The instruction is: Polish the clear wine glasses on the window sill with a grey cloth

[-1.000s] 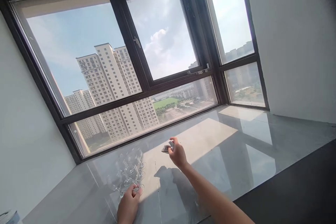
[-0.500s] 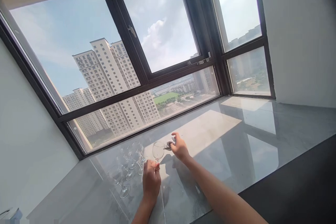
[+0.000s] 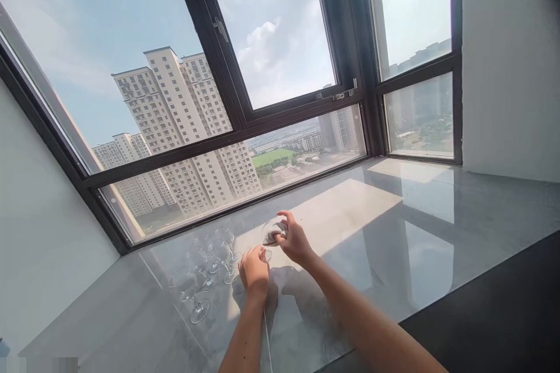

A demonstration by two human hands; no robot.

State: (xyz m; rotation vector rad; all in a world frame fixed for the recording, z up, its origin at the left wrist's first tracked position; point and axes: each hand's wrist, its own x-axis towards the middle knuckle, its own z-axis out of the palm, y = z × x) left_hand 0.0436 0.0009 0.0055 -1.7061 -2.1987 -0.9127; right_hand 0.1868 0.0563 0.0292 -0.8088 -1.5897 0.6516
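Note:
My left hand (image 3: 255, 271) is closed around the stem of a clear wine glass (image 3: 268, 256), which is held tilted above the grey countertop. In my right hand (image 3: 297, 240) is a bunched greyish-white cloth (image 3: 273, 235), pressed against the bowl of that glass and covering much of it. To the left of my hands, several more stemmed glasses (image 3: 200, 310) stand upright in a loose group. My fingers hide part of the held glass's stem.
The glossy grey countertop (image 3: 332, 227) runs below dark-framed windows (image 3: 236, 128), with a handle (image 3: 221, 29) on one pane. A white wall (image 3: 510, 70) rises at the right, another (image 3: 39, 210) at the left. The counter's front edge slants up to the right.
My right hand has brought the cloth from beside the glass onto its bowl. My left hand has turned and tilted the glass. The camera view has shifted slightly.

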